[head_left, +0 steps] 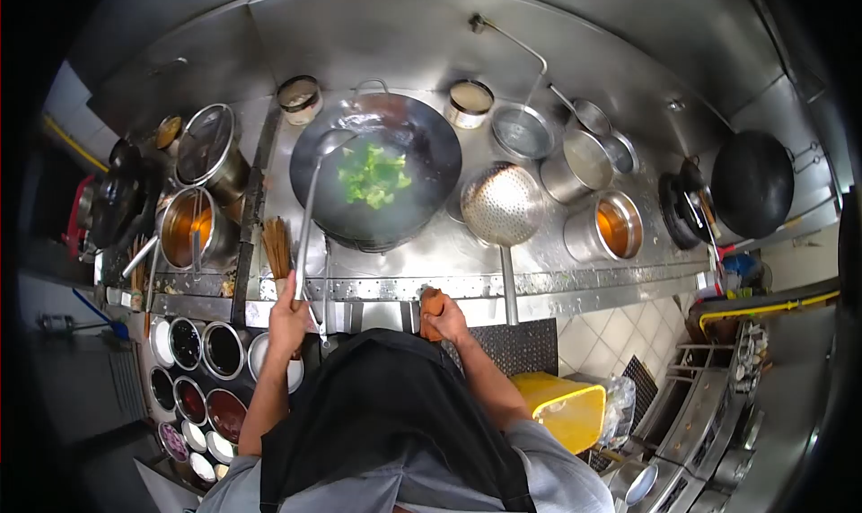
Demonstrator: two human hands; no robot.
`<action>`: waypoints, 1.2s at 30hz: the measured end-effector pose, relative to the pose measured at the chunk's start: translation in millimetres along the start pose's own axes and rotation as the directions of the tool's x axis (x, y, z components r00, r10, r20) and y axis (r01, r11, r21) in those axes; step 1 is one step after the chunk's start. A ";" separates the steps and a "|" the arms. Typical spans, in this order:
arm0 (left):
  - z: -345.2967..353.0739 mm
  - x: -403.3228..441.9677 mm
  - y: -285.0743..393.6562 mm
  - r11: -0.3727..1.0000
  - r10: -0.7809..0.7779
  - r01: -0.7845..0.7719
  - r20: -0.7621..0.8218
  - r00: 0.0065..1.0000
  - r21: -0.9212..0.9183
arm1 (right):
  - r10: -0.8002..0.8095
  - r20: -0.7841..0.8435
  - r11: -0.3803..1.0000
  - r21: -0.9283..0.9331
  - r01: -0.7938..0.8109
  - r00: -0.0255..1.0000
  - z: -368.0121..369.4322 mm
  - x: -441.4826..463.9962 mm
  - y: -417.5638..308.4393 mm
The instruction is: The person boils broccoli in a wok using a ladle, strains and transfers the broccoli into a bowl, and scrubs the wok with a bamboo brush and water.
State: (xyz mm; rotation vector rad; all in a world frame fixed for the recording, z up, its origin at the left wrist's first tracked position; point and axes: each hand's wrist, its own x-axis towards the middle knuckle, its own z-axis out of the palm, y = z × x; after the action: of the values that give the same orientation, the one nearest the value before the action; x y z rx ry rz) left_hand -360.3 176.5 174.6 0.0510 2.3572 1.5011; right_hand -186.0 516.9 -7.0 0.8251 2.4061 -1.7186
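- Green vegetables (374, 175) observed in the wok (429, 167), towards the bench's (422, 263) back edge.
- Left hand (288, 324): we hold the ladle (311, 194).
- Right hand (446, 321): we grip orange cloth (431, 314), front edge.

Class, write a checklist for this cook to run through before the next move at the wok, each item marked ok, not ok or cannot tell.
1. Left hand has a grip on the ladle: ok, closed around the handle.
2. Greens are inside the wok: ok, gathered near the middle.
3. Cloth is in the right hand: ok, held apart from the wok.
4. Strainer is out of the wok: ok, to its right.
5. Worktop is free of scraps: not ok, some food bits lie near its front edge.
6. Flame beneath the wok is lit: cannot tell, hidden from view.
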 end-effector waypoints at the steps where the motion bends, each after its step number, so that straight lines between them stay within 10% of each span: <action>1: 5.5 -4.6 4.3 0.997 0.003 -0.003 0.004 1.000 -0.081 | 0.047 0.001 0.997 0.069 -0.047 0.999 6.0 5.5 -0.8; 2: 7.3 -7.0 6.3 0.996 0.021 -0.021 0.004 1.000 -0.089 | 0.070 0.128 0.819 0.558 -0.130 0.989 13.7 19.6 18.6; 5: 0.0 -14.6 17.1 0.998 0.057 -0.057 0.007 0.998 0.031 | 0.160 0.335 0.298 0.880 -0.369 0.928 -12.7 -1.2 -55.9; 9: -0.2 -13.2 10.8 0.996 0.089 -0.090 0.029 0.996 0.020 | -0.117 0.576 0.374 0.780 -0.501 0.809 -19.9 32.4 -114.3; 12: 1.4 -16.2 11.8 0.997 0.056 -0.059 0.067 0.996 0.043 | 0.317 0.335 0.477 0.753 -0.454 0.887 13.3 51.9 -200.9; 18: -22.9 -24.7 27.1 0.965 0.058 -0.104 0.192 0.980 0.241 | 0.242 0.393 0.463 0.757 -0.461 0.887 76.8 133.2 -161.6; 24: -154.5 -57.5 128.7 0.768 -0.144 -0.191 0.455 0.879 0.612 | 0.342 0.311 0.351 0.833 -0.427 0.887 26.0 14.5 -255.4; 36: -77.3 -45.2 72.5 0.719 0.216 -0.354 0.291 0.932 0.598 | 0.164 0.359 0.475 0.788 -0.392 0.919 50.9 -44.2 -143.4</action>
State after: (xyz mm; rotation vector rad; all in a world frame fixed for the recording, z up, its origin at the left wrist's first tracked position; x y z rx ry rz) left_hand -352.5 131.3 280.3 0.7365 2.6540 0.6561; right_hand -226.8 421.6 112.7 0.9204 1.0339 -2.6326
